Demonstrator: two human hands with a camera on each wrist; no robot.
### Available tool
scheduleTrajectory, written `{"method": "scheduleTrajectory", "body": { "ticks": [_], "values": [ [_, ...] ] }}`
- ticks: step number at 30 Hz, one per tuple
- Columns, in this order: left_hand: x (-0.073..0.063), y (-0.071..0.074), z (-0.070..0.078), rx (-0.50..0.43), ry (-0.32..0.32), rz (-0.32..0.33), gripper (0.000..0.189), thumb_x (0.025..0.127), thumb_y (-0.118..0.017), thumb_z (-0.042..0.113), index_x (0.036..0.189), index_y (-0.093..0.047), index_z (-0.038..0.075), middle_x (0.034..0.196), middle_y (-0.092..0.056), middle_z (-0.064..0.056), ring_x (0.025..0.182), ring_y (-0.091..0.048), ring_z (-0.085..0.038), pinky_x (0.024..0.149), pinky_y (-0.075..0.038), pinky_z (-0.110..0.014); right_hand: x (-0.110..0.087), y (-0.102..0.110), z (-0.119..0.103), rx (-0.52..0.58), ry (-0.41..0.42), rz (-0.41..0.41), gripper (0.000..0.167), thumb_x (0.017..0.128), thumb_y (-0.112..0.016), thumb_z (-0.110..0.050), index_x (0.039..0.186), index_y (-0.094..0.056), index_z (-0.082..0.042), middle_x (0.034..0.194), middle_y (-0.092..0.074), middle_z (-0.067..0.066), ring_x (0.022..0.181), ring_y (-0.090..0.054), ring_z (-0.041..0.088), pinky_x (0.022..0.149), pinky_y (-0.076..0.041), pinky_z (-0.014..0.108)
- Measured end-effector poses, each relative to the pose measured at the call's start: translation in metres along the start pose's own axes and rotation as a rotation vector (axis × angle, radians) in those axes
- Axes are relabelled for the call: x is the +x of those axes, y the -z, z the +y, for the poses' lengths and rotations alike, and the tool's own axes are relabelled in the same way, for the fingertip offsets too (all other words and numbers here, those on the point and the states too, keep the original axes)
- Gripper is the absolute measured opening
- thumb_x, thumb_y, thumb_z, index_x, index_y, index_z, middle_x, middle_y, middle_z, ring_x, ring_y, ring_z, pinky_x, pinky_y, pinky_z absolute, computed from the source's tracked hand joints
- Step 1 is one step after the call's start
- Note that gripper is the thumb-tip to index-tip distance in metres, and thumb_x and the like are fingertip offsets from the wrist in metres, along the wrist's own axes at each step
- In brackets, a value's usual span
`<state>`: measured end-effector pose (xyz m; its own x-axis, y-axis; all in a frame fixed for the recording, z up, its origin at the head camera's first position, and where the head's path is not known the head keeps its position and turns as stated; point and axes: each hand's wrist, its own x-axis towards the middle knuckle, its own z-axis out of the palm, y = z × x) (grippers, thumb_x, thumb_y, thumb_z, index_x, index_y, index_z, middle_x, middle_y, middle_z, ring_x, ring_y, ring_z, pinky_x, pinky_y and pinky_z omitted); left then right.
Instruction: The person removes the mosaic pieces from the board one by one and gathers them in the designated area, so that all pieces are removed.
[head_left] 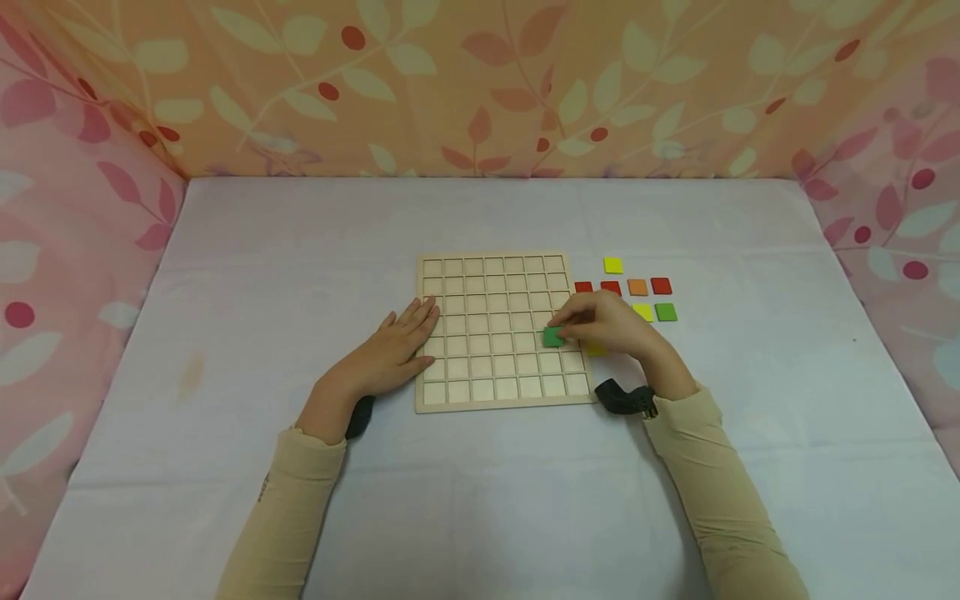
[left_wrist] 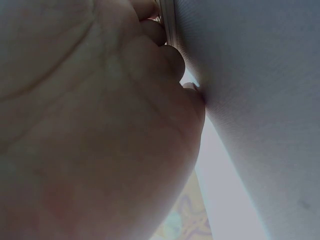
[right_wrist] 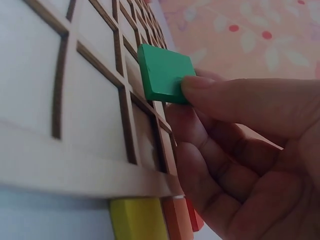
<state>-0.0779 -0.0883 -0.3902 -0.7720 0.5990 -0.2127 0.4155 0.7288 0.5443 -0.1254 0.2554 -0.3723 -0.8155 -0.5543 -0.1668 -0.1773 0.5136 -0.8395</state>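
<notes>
A pale wooden grid board with rows of square cells lies on the white table. My right hand pinches a green square tile between thumb and fingers, over the board's right side. In the right wrist view the tile is tilted above the cells. My left hand rests flat at the board's left edge, fingers straight and their tips on the frame. The left wrist view is mostly filled by the palm, with the board's edge just past the fingers.
Right of the board lie loose tiles: a yellow tile, an orange tile, a red tile, a lighter green tile and several more, partly behind the right hand. Floral cloth walls the table at back and sides.
</notes>
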Motion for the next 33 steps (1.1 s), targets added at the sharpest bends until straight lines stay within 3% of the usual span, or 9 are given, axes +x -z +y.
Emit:
{"method": "scheduleTrajectory", "body": {
  "ticks": [15,33],
  "values": [
    [-0.002,0.000,0.001,0.003,0.007,-0.013,0.069,0.099,-0.048,0.023,0.150,-0.008,-0.001,0.157,0.001,-0.013,0.143,0.005,-0.027,0.112,-0.001,-0.052,-0.010,0.014,0.005,0.028,-0.022,-0.021,0.012,0.084,-0.069,-0.002,0.095,-0.073,-0.003,0.097,-0.067,0.010,0.083,-0.057,0.017,0.072,-0.046,0.022],
    [-0.001,0.001,0.001,0.004,-0.002,-0.001,0.069,0.098,-0.050,0.021,0.149,-0.009,-0.003,0.157,-0.001,-0.016,0.143,0.003,-0.030,0.112,-0.002,-0.054,-0.018,0.032,0.010,-0.022,-0.001,-0.014,0.013,0.083,-0.070,-0.001,0.096,-0.073,0.000,0.095,-0.069,0.012,0.080,-0.059,0.012,0.068,-0.047,0.020]
  ]
}}
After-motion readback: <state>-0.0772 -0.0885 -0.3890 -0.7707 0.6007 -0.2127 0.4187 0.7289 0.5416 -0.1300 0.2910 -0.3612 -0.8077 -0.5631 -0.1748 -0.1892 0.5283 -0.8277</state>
